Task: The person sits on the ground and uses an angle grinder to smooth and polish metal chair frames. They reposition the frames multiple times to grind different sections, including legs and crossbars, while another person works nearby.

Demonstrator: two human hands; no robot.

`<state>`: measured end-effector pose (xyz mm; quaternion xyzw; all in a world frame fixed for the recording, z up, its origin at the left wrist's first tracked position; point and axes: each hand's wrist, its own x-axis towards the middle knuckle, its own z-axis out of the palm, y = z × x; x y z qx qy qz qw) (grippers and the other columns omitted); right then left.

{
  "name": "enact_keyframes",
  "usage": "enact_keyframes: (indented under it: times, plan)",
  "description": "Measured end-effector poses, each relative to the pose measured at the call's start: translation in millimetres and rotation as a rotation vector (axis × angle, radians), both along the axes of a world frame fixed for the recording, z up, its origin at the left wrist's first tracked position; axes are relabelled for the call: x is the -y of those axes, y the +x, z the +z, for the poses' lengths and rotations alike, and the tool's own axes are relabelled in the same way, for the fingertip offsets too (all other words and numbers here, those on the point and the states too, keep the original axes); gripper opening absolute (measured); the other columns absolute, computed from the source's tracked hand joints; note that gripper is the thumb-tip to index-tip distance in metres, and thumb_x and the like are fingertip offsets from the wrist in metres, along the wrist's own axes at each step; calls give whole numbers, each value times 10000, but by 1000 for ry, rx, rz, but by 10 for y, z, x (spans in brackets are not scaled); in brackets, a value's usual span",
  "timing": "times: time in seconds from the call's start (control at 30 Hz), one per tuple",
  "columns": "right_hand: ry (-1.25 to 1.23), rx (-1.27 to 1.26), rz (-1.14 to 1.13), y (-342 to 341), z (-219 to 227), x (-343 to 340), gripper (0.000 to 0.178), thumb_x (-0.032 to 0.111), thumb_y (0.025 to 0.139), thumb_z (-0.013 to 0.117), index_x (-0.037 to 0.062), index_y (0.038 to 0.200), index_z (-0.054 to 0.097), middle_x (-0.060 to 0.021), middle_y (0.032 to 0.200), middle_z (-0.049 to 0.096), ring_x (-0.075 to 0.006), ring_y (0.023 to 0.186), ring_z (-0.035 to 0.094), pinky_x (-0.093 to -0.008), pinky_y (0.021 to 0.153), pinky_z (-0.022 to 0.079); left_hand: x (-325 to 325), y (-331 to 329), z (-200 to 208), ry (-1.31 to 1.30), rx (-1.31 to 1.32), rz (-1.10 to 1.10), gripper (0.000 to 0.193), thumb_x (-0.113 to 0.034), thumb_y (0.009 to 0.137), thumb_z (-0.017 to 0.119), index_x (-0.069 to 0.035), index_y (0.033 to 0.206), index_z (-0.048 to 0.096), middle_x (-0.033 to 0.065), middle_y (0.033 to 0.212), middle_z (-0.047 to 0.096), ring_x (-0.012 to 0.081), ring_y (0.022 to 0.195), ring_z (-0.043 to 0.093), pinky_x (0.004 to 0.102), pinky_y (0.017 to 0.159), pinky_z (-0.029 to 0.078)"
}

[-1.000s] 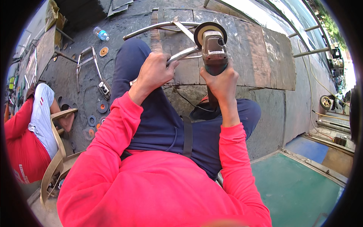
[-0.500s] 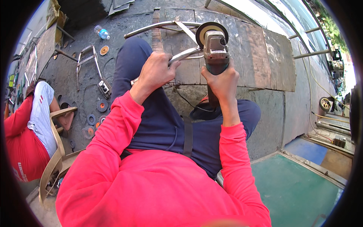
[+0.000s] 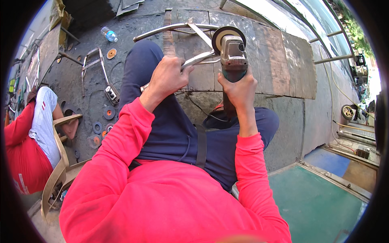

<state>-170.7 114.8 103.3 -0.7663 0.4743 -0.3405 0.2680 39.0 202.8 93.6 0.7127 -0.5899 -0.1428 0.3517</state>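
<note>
My right hand [image 3: 238,87] is wrapped round the body of an angle grinder [image 3: 234,52]. The round disc [image 3: 222,35] at its head lies over the metal tubing. My left hand [image 3: 170,75] grips one tube of a shiny bent metal frame [image 3: 200,57], beside my left knee. The frame's far tube [image 3: 162,30] and a flat crossbar [image 3: 201,35] rest over a worn wooden board [image 3: 267,52]. Whether the disc touches the tube is hidden by the grinder.
A co-worker in a red top [image 3: 28,154] sits at the left by a tan chair [image 3: 60,162]. Several grinding discs [image 3: 109,112], a power strip [image 3: 112,93], another metal frame [image 3: 95,65] and a plastic bottle [image 3: 108,34] lie on the floor. A green panel [image 3: 316,198] is at right.
The grinder in my right hand has shifted slightly to the right and a little toward me. My left hand and the metal frame stay almost still.
</note>
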Motion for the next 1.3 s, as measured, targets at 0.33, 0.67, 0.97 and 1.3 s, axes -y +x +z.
enact_keyframes:
  times: [0.33, 0.67, 0.97, 1.3]
  plan:
    - [-34, -4, 64, -3, -22, 10, 517, 263, 678, 856, -35, 1019, 605, -230, 815, 721, -395, 791, 744, -439, 700, 581, -2, -10, 8, 37, 12, 15, 244, -191, 880, 759, 47, 914, 720, 275, 645, 563, 449, 569, 569, 448, 549, 456]
    - [27, 58, -59, -118, 31, 81, 524, 267, 670, 870, -37, 1015, 619, -201, 853, 738, -348, 788, 748, -427, 743, 581, -3, 22, 6, 1, -7, 2, 245, -197, 881, 761, 40, 927, 723, 258, 633, 563, 431, 544, 534, 434, 547, 446]
    - [-4, -3, -3, -4, -27, 50, 534, 272, 671, 863, -34, 1021, 601, -226, 837, 724, -400, 789, 738, -453, 720, 581, -6, 31, 15, 28, -17, 4, 244, -194, 877, 760, 43, 922, 725, 248, 621, 556, 400, 526, 555, 430, 551, 447]
    - [-26, -1, 30, 23, -23, 27, 544, 282, 667, 857, -38, 1016, 589, -245, 811, 715, -419, 776, 731, -458, 698, 581, -2, 39, -16, 23, -11, -8, 238, -186, 886, 749, 48, 925, 724, 263, 634, 561, 432, 553, 554, 439, 550, 448]
